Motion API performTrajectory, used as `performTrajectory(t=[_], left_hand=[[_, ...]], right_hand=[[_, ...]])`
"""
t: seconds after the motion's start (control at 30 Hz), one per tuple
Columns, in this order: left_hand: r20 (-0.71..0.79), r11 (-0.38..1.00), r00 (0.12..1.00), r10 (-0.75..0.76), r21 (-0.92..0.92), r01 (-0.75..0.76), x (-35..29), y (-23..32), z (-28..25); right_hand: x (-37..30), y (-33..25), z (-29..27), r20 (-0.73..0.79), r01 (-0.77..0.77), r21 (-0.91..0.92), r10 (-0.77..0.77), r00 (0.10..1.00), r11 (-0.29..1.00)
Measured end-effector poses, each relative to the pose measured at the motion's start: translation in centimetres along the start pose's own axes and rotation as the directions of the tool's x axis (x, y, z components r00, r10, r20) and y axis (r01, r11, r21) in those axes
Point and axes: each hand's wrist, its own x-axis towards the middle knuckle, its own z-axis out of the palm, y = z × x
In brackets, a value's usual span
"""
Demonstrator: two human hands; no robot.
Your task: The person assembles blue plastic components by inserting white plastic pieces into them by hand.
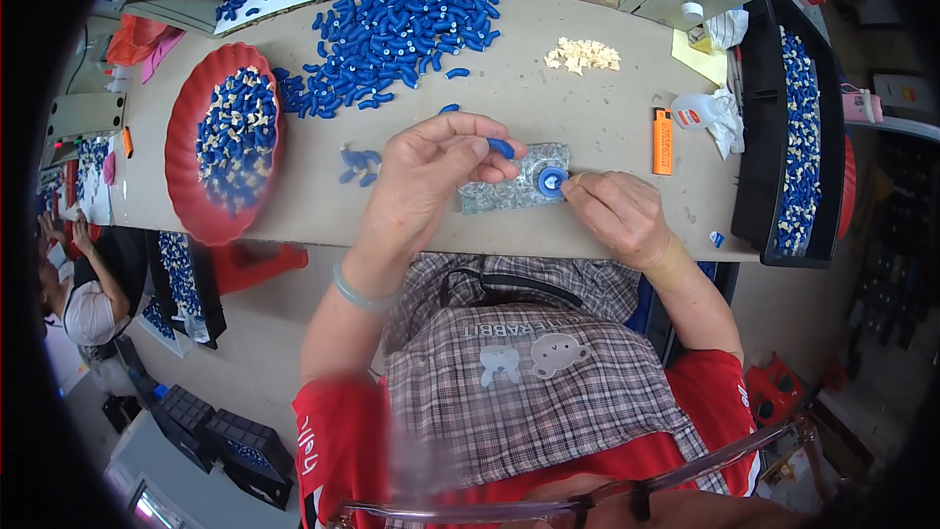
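Between the thumb and fingers of my left hand [441, 155] is a small blue curved plastic piece [500, 148]. My right hand [622, 216] is closed in a pinch at the edge of a round blue ring [551, 181] with a pale centre. What its fingertips hold, if anything, is too small to make out. Beneath the ring lies a clear, greyish, glittery slab [490, 198] on the table. To the left of my left wrist are a few loose blue pieces [360, 167], partly blurred. Another blue piece [449, 108] lies just beyond my left hand.
A red scalloped tray [181, 152] at left holds mixed blue and cream pieces. Farther back sit a blue heap [401, 34] and a small cream pile [583, 54]. On the right are an orange box [662, 142], a white bottle [693, 112] and a black bin [759, 186].
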Motion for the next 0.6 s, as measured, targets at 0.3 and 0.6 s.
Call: performTrajectory(t=[0.3,0.6], left_hand=[[0.011,0.999,0.998,-0.054,-0.006,0.054,0.1,-0.2,0.5],[0.086,0.987,0.996,-0.015,0.161,0.001,-0.2,-2.3,2.0]], right_hand=[[0.3,0.1,0.4,-0.181,-0.063,0.004,0.063,0.981,0.998],[0.9,-0.6,0.2,-0.319,-0.171,0.06,0.181,0.93,0.983]])
